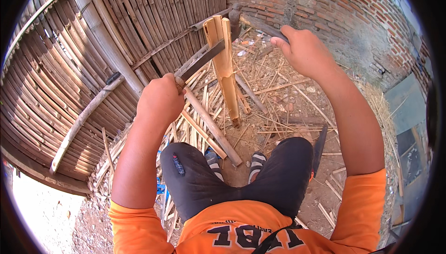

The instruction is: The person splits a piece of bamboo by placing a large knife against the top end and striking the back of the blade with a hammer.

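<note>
Head view, left hand (160, 99) hiding blade (202, 60) handle — bamboo stake (225, 63), right hand's (304, 52) mallet (251, 21) half-hidden

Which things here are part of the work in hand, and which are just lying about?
In use:
left hand gripping the knife
knife blade set in the upright bamboo piece
right hand holding the mallet

Lying about:
bamboo strips on the ground
spare blade by the right knee
bamboo fence
brick wall
</note>
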Tool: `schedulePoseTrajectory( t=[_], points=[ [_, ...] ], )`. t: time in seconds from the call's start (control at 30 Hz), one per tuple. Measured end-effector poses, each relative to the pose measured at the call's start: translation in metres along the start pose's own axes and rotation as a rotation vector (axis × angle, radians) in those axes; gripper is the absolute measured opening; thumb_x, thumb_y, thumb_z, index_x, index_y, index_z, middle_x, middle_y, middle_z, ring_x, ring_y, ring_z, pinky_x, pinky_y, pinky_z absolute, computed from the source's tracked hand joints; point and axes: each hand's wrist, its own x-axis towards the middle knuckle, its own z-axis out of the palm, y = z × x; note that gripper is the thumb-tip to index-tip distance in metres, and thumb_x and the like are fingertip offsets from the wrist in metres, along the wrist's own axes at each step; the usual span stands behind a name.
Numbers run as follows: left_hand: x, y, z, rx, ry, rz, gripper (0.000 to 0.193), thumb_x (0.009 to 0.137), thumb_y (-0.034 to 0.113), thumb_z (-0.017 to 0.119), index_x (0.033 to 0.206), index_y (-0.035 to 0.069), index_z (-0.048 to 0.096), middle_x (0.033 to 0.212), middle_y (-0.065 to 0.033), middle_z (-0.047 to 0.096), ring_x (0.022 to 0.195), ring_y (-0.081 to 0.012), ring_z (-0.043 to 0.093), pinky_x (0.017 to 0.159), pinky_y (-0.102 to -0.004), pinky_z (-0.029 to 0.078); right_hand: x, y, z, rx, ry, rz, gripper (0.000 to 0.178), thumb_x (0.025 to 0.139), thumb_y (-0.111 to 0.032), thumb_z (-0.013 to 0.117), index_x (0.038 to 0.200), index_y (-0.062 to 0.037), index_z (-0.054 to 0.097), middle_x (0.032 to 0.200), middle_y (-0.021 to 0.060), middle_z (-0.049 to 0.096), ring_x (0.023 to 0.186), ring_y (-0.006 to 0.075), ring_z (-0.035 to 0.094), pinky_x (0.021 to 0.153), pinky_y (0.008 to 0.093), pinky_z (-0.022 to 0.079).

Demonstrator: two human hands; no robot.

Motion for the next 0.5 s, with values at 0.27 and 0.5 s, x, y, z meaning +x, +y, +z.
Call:
schedulePoseTrajectory(
  t=[0.27, 0.5],
  points=[
    [0.001, 0.001, 0.000, 0.008, 0.000, 0.016, 0.033, 0.090, 0.027, 0.072, 0.097, -0.004, 0.062, 0.091, -0.0266, 0.070, 0.094, -0.0449, 0.067, 0.084, -0.0519, 0.053, 0.004, -0.001, -0.005, 0.011, 0.016, 0.098, 0.046, 0.106, -0.045, 0.048, 0.098, -0.0013, 0.061, 0.083, 0.0212, 0.068, 0.086, 0.0405, 0.069, 0.074, 0.0529, 0.053],
    [0.001, -0.004, -0.006, 0.028, -0.024, 0.002, 0.034, 0.090, 0.028, 0.073, 0.098, -0.003, 0.063, 0.093, -0.0260, 0.070, 0.097, -0.0437, 0.067, 0.085, -0.0518, 0.052, 0.021, 0.023, -0.020, -0.020, 0.272, -0.023, 0.044, 0.106, -0.045, 0.047, 0.107, -0.0023, 0.059, 0.082, 0.0201, 0.069, 0.083, 0.0410, 0.069, 0.072, 0.0527, 0.053]
  ],
)
